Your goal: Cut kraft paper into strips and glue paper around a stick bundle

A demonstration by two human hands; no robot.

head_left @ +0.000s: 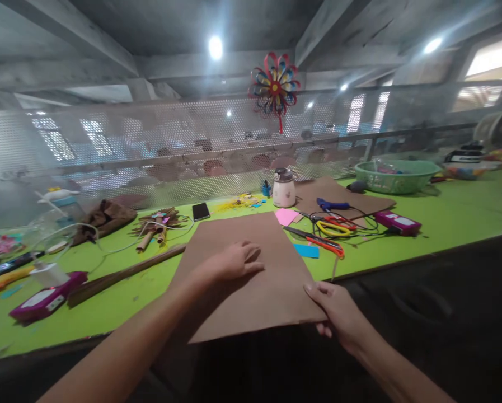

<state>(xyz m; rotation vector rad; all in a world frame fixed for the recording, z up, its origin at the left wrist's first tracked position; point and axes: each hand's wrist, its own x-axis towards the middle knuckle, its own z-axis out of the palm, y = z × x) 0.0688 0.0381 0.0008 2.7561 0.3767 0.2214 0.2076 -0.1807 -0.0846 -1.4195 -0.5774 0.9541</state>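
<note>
A large brown paper sheet (238,235) lies on the green table (444,218), its near edge hanging over the table's front. My left hand (233,262) rests flat on the middle of the sheet, fingers stretched out. My right hand (337,310) pinches the sheet's near right corner, thumb on top.
Right of the sheet lie scissors (332,226), an orange-handled cutter (324,243), pink (286,216) and blue (306,251) paper scraps and a white pot (283,189). A green basket (395,176) stands far right. A long brown strip (125,275), a phone (201,211) and a magenta device (47,299) lie left.
</note>
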